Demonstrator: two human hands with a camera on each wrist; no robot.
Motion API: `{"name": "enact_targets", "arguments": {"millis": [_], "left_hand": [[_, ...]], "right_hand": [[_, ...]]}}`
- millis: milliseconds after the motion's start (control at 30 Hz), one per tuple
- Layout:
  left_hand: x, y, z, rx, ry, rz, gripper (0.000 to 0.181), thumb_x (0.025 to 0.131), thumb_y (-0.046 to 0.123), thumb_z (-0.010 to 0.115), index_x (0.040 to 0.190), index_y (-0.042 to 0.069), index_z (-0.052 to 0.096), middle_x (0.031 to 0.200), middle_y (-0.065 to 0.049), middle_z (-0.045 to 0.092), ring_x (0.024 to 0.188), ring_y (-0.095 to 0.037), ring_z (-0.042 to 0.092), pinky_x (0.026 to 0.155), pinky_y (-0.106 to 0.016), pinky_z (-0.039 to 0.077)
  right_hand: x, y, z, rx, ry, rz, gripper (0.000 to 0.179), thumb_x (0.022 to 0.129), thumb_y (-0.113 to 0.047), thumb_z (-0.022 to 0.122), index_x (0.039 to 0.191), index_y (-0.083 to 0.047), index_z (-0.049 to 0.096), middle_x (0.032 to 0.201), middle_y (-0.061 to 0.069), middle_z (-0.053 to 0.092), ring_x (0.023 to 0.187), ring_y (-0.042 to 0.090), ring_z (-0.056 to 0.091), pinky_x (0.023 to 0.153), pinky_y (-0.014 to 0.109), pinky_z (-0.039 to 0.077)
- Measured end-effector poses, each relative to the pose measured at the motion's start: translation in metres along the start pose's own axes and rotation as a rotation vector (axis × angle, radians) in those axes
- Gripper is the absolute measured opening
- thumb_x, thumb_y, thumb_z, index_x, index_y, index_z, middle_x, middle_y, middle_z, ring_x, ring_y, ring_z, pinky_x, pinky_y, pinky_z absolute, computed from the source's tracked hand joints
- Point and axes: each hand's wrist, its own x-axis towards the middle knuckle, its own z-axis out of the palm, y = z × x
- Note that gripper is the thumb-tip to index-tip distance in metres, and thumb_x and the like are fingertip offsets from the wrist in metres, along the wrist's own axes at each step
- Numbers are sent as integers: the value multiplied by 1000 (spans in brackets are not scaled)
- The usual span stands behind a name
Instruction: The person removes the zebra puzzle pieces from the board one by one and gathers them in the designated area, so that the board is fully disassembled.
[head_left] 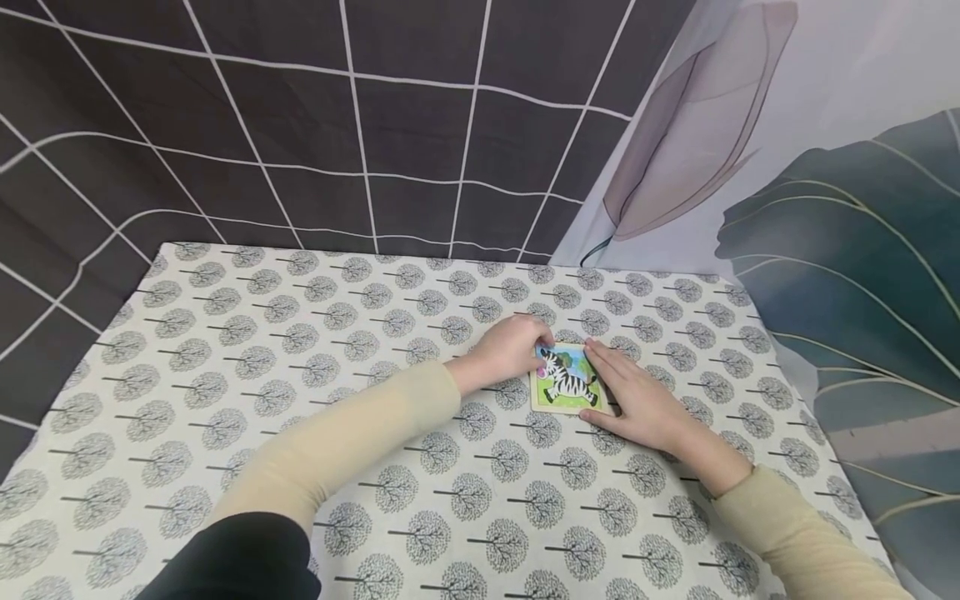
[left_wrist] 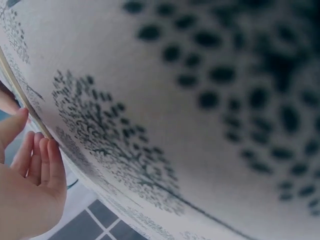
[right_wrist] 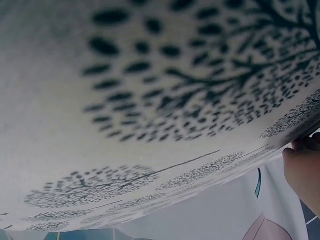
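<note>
A small square zebra picture puzzle (head_left: 570,383) with a pale border lies on the patterned cloth. It shows a striped zebra on green grass under blue sky. My left hand (head_left: 513,346) bends its fingers over the puzzle's upper left corner and pinches there, thumb near the zebra's head. What lies under those fingertips is hidden. In the left wrist view, the left hand (left_wrist: 37,190) meets the thin board edge (left_wrist: 25,100) with thumb and fingertips. Along the right side, my right hand (head_left: 637,404) rests with straight, spread fingers, thumb at the lower edge and fingertips at the upper right.
White cloth (head_left: 420,533) printed with grey trees covers the table. A dark curtain with white grid lines (head_left: 420,125) hangs behind it. At the right hangs a pale curtain with large leaf shapes (head_left: 847,250).
</note>
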Motion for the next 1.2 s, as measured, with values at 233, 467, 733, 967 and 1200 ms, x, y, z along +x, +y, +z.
{"name": "enact_targets", "arguments": {"millis": [233, 467, 733, 967, 1200], "left_hand": [[2, 0, 1, -51, 17, -40, 34, 89, 14, 85, 121, 11, 75, 121, -3, 76, 112, -17, 70, 107, -31, 55], [3, 0, 2, -35, 8, -27, 34, 91, 17, 84, 123, 10, 74, 122, -3, 76, 114, -17, 70, 108, -31, 55], [5, 1, 4, -31, -7, -31, 35, 91, 22, 84, 123, 12, 76, 122, -2, 76, 113, -16, 69, 107, -30, 54], [5, 1, 5, -71, 1, -40, 35, 90, 20, 85, 123, 11, 76, 122, -3, 75, 112, -16, 69, 106, -30, 54], [3, 1, 4, -62, 9, -44, 35, 90, 21, 85, 122, 9, 75, 123, -4, 75, 114, -18, 69, 109, -32, 53]], "right_hand": [[0, 1, 0, 2, -4, 3, 101, 97, -55, 70, 167, 0, 21, 176, 21, 21, 160, 46, 27, 129, 63, 27], [0, 0, -1, 1, -3, 0, 101, 97, -54, 69, 167, 1, 21, 176, 21, 21, 160, 46, 27, 129, 63, 27], [0, -1, -2, -37, 0, -10, 101, 97, -55, 70, 166, 1, 23, 175, 21, 22, 160, 44, 27, 131, 61, 25], [5, -5, -4, -53, 9, -37, 97, 100, -55, 65, 166, 1, 23, 175, 20, 24, 161, 42, 29, 132, 59, 25], [14, -10, -2, -66, 17, -88, 94, 101, -54, 63, 166, 0, 24, 175, 20, 25, 160, 41, 31, 132, 58, 26]]}}
